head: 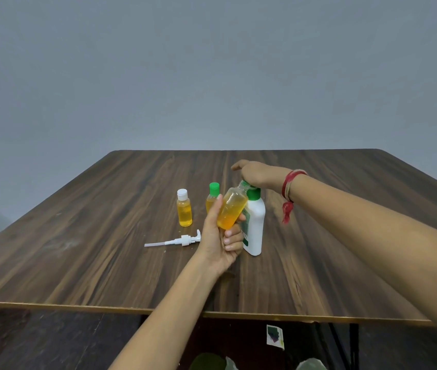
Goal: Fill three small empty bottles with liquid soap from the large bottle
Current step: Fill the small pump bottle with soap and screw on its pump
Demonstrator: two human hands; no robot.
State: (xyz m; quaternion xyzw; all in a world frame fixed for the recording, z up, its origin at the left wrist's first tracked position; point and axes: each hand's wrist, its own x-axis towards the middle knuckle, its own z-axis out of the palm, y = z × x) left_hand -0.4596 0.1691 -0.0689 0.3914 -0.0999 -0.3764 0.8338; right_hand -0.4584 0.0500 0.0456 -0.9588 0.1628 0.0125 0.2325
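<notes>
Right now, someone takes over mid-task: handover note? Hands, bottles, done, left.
The left hand grips the third small bottle, tilted, with orange soap inside.
The right hand sits over that bottle's neck; what its fingers hold is hidden.
The large bottle stands on the table; its pump lies left of it.
Done: the white-capped bottle and green-capped bottle stand filled and capped.
Left: probably cap the third small bottle, set it down, then refit the pump.
</notes>
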